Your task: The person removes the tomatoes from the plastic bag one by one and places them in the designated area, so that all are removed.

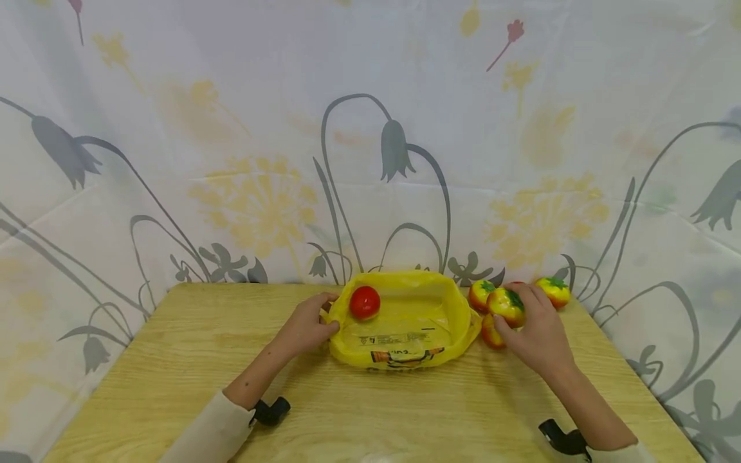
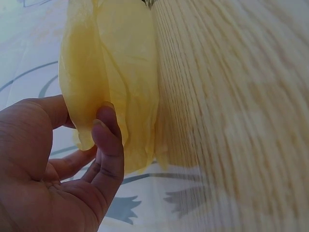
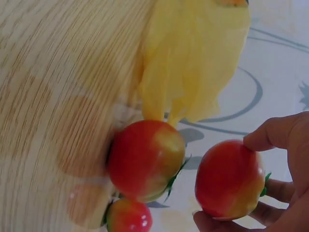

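Observation:
A yellow plastic bag (image 1: 413, 308) lies spread open on the table with one red tomato (image 1: 365, 303) inside, at its left end. My left hand (image 1: 309, 326) pinches the bag's left edge; the left wrist view shows the thin plastic (image 2: 116, 63) between thumb and fingers. To the right of the bag, my right hand (image 1: 538, 334) grips a red-and-yellow tomato (image 3: 228, 180) with a green leafy top, raised off the table. Beside and below it sit more such tomatoes, among them one (image 1: 494, 332) close to the bag's right handle and one (image 1: 554, 292) farther right. The hand partly hides another.
The wooden table (image 1: 231, 334) ends at a hanging cloth (image 1: 278, 128) printed with flowers, which also runs along both sides. A black wrist mount (image 1: 272, 411) is strapped on the left wrist, and a similar one (image 1: 563, 438) on the right.

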A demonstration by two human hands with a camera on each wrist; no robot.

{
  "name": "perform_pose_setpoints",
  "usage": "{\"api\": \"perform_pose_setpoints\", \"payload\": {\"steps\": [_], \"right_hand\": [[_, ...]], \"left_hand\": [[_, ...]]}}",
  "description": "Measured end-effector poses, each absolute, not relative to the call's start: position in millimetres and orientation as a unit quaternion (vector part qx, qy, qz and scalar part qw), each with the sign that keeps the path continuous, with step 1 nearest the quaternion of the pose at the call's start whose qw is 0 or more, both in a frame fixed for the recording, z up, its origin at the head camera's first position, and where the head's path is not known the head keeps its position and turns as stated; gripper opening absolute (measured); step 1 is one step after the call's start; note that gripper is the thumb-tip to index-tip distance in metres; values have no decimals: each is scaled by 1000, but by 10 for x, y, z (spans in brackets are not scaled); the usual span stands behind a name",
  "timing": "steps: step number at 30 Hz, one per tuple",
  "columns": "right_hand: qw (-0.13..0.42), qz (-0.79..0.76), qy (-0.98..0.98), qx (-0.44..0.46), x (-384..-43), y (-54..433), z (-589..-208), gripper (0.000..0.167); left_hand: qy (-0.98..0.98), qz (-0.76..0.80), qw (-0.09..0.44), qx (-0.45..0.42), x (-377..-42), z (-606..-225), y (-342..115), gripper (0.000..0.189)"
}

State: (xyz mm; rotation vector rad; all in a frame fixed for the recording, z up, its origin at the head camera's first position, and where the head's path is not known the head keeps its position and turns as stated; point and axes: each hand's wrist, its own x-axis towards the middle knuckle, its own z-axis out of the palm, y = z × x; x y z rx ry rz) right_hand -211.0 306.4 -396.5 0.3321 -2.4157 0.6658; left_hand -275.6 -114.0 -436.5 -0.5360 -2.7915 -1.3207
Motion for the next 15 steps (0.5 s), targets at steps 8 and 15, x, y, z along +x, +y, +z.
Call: {"api": "perform_pose_setpoints", "payload": {"steps": [8, 15], "right_hand": [[277, 249, -924, 93, -2151, 3212, -3948, 52], [270, 244, -928, 86, -2212, 3335, -4026, 53]], "left_hand": [[-889, -424, 4, -173, -2773, -4335, -1115, 55], [-893, -416, 6, -169, -2768, -4367, -1145, 54]]}}
